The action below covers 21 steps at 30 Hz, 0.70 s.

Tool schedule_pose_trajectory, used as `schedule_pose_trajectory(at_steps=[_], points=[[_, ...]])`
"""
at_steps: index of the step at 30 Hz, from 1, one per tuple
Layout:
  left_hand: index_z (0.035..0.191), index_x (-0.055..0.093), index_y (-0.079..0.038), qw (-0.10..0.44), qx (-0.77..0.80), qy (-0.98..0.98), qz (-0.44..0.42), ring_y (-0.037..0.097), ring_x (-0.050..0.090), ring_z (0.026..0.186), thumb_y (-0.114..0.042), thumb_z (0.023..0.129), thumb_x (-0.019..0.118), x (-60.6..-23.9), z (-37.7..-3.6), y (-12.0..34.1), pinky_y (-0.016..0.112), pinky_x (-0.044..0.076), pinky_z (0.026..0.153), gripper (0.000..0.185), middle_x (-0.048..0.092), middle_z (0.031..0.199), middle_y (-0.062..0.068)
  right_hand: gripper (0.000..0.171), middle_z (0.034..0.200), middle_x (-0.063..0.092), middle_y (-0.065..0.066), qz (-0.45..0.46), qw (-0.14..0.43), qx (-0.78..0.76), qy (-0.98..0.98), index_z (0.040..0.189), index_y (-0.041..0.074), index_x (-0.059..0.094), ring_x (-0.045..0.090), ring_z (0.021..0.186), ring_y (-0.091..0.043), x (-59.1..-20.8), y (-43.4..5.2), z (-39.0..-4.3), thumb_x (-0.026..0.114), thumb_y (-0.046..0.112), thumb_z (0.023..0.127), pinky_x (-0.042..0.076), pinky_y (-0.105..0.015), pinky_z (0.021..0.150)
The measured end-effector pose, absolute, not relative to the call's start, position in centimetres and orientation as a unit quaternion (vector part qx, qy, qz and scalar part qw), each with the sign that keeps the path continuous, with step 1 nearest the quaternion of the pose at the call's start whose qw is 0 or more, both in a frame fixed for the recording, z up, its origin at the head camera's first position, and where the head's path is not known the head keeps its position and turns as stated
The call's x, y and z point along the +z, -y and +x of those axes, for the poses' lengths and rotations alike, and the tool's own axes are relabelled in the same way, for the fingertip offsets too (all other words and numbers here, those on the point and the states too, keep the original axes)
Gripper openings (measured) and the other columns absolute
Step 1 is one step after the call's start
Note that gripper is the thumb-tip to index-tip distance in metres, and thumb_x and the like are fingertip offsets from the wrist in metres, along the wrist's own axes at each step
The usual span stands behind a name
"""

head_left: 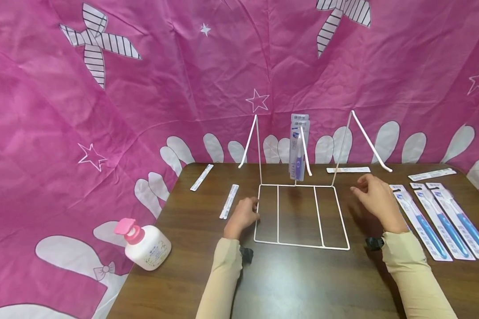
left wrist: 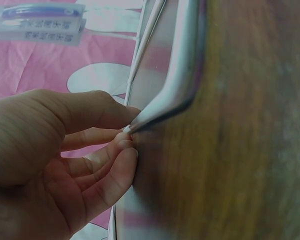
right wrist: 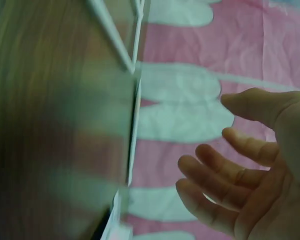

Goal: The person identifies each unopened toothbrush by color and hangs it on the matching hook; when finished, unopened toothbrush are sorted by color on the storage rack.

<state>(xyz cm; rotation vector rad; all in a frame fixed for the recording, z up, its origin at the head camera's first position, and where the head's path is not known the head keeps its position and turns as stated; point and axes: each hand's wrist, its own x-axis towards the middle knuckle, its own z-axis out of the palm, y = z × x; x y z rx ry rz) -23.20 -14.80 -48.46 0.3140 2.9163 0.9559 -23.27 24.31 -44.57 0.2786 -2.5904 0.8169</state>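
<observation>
A white wire rack point(head_left: 299, 216) stands on the brown table point(head_left: 303, 283), its flat base toward me and several hooks rising at the back. One packaged purple toothbrush point(head_left: 298, 148) hangs on the middle hook. My left hand point(head_left: 252, 212) pinches the left edge of the base; the left wrist view shows thumb and fingertips point(left wrist: 126, 131) closed on the wire point(left wrist: 175, 85). My right hand point(head_left: 361, 188) hovers just right of the rack, fingers loosely curved and empty, as the right wrist view confirms point(right wrist: 225, 165).
Three packaged blue toothbrushes point(head_left: 443, 221) lie flat at the right of the table. Narrow white strips point(head_left: 229, 201) lie left, behind and right of the rack. A white pump bottle with a pink top point(head_left: 145, 246) rests on the pink cloth left of the table.
</observation>
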Motion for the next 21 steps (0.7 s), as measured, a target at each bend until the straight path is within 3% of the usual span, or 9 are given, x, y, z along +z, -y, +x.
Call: schedule_pose_trajectory(at_steps=[11, 15, 21], points=[[0.119, 0.067, 0.002, 0.026, 0.304, -0.947, 0.1, 0.02, 0.057, 0.076, 0.001, 0.076, 0.077, -48.2, -23.4, 14.7, 0.035, 0.049, 0.068, 0.044, 0.064, 0.088, 0.005, 0.041, 0.102, 0.06, -0.041, 0.016, 0.135, 0.242, 0.961, 0.109, -0.019, 0.056, 0.054, 0.092, -0.062, -45.2, -29.7, -23.3, 0.069, 0.015, 0.09, 0.042, -0.066, 0.074], [0.119, 0.067, 0.001, 0.025, 0.303, -0.947, 0.099, 0.019, 0.057, 0.077, 0.001, 0.077, 0.077, -48.3, -23.4, 14.7, 0.034, 0.049, 0.068, 0.043, 0.064, 0.089, 0.004, 0.041, 0.104, 0.059, -0.043, -0.001, 0.105, 0.231, 0.967, 0.106, -0.021, 0.056, 0.053, 0.093, -0.063, -45.4, -30.9, -23.2, 0.068, 0.015, 0.09, 0.042, -0.065, 0.073], [0.121, 0.066, 0.003, 0.031, 0.305, -0.947, 0.096, 0.017, 0.056, 0.074, 0.001, 0.079, 0.078, -48.5, -23.2, 14.7, 0.034, 0.05, 0.067, 0.045, 0.064, 0.089, 0.004, 0.025, 0.073, 0.059, -0.027, -0.005, 0.066, 0.223, 0.973, 0.078, -0.01, 0.062, 0.057, 0.071, -0.05, -45.9, -31.7, -23.0, 0.069, 0.013, 0.084, 0.042, -0.055, 0.059]])
